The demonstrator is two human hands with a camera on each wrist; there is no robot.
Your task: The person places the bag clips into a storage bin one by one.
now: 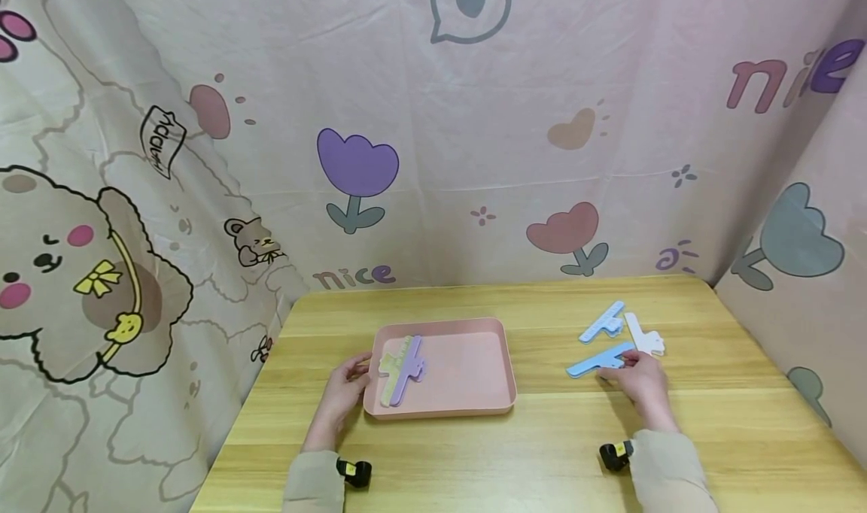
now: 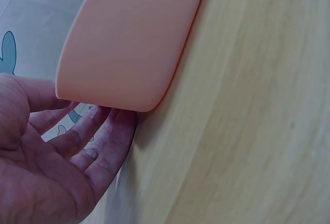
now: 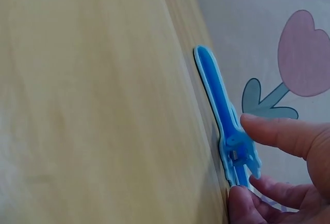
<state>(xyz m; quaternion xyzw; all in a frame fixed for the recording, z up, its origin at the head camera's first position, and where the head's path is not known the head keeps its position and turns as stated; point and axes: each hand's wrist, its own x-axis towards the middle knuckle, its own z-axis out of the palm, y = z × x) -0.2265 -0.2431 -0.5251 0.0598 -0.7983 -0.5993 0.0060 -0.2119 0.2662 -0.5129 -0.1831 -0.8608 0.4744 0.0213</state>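
Observation:
My right hand has its thumb and fingers round the handle side of a blue bag clip. In the right wrist view the spring of that blue clip shows between thumb and fingers, and its long bar lies close along the wood. My left hand touches the left side of a pink tray, the thumb by the rim and the fingers against the outer wall. Inside the tray, at its left, lie a purple clip and a yellow-green clip, side by side.
Just behind the blue clip lie a light blue patterned clip and a white clip. The wooden table ends at a printed curtain at the back, which also hangs down both sides.

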